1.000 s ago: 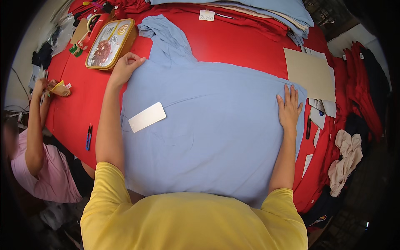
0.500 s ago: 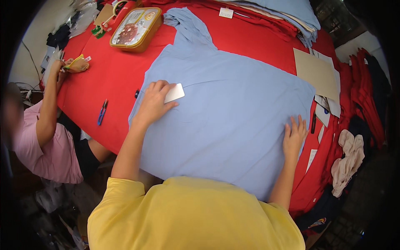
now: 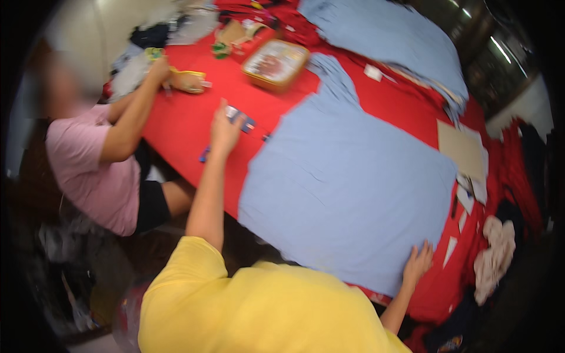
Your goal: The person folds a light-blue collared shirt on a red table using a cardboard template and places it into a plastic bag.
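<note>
Left hand (image 3: 225, 130) pinching hang tag (image 3: 246, 123), print blurred. Right hand (image 3: 417, 266): fingers slightly parted, at light-blue shirt's (image 3: 347, 188) edge, near five o'clock. Shirt mid-view, sleeve (image 3: 336, 78) at twelve. Nine o'clock: blue thread snips (image 3: 203, 156) (mostly hidden behind left forearm (image 3: 209, 191)).

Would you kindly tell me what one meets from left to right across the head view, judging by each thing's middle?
Co-worker's pink shirt → left hand → dark-and-white tag → orange-brown tub → light-blue garment → right hand → beige card sheet → crumpled cream cloth.
</note>
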The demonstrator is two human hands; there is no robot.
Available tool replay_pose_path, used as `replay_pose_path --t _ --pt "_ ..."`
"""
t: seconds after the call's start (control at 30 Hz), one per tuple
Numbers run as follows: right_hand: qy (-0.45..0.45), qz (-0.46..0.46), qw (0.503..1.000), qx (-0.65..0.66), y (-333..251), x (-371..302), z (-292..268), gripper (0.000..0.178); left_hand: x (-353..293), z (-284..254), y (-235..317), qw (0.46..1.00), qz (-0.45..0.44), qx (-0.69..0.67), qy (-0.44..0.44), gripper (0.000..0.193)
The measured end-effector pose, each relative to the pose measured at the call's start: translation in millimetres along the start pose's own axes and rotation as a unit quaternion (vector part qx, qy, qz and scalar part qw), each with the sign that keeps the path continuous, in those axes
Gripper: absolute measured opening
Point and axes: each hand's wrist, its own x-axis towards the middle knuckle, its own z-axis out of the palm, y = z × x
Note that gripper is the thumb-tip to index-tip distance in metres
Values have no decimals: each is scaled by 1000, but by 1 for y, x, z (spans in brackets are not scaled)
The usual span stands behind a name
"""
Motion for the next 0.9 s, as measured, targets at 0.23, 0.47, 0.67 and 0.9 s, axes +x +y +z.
replay_pose_path --t 0.23,0.47,0.67,0.9 --pt "16 37 997 -64 2 -10 27 50 -1 -112 -14 979 -7 -120 162 56" --pt "33 32 996 -72 7 -2 36 50 0 -280 -4 805 125 -384 435 62" --pt "151 -59 976 -146 3 -11 21 50 -25 -343 -12 712 94 -539 440 68" --pt "46 -23 996 -73 13 -10 19 55 -14 -330 -35 812 41 -394 428 63"
